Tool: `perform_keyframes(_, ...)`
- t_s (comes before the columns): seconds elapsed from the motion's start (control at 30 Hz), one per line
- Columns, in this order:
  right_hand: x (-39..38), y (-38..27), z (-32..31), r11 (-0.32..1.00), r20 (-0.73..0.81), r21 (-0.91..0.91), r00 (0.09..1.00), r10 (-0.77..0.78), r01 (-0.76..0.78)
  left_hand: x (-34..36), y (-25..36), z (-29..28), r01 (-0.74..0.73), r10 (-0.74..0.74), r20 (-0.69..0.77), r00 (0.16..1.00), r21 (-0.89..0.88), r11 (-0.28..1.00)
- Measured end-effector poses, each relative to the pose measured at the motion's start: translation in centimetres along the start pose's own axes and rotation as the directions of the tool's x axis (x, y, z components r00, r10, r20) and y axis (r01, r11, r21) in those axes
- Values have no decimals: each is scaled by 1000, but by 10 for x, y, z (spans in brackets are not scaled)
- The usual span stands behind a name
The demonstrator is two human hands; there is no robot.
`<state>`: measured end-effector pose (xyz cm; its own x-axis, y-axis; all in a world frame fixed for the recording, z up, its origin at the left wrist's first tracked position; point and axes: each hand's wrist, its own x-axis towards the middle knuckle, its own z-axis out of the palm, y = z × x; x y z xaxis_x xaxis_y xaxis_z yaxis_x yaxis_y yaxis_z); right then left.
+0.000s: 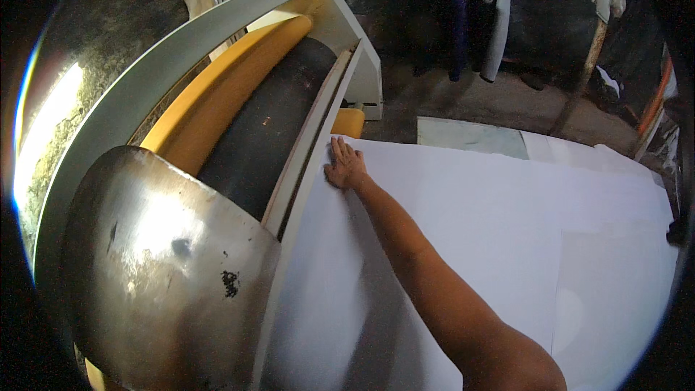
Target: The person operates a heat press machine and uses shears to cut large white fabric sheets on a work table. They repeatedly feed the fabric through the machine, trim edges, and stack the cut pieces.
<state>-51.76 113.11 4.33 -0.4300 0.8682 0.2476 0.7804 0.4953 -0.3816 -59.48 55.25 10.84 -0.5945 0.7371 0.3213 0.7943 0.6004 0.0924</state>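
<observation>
My right arm reaches in from the lower right, and my right hand (346, 164) lies palm down with its fingers spread on a large white sheet (463, 210). It rests at the sheet's far left corner, beside the pale edge rail (311, 152) of a roller machine. Nothing is gripped in it. Behind the rail are a black roller (268, 116) and a curved yellow part (224, 80). A bare, curved metal plate (166, 268) with dark stains covers the machine's near end. My left hand is out of view.
The machine's pale frame (340, 0) curves round the rollers. Past the sheet's far edge lies a greenish glass-like pane (470, 136). A wooden pole (579, 76) leans at the far right, near hanging purple cloth (454, 14). A bright light patch (54, 123) falls on the left wall.
</observation>
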Motion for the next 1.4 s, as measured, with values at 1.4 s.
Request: perform_keyframes(1.4,-10,-10,-17,990,-6,-131,999,44,-45,0,-12,-5,-18,18,0,1000,-7,1000)
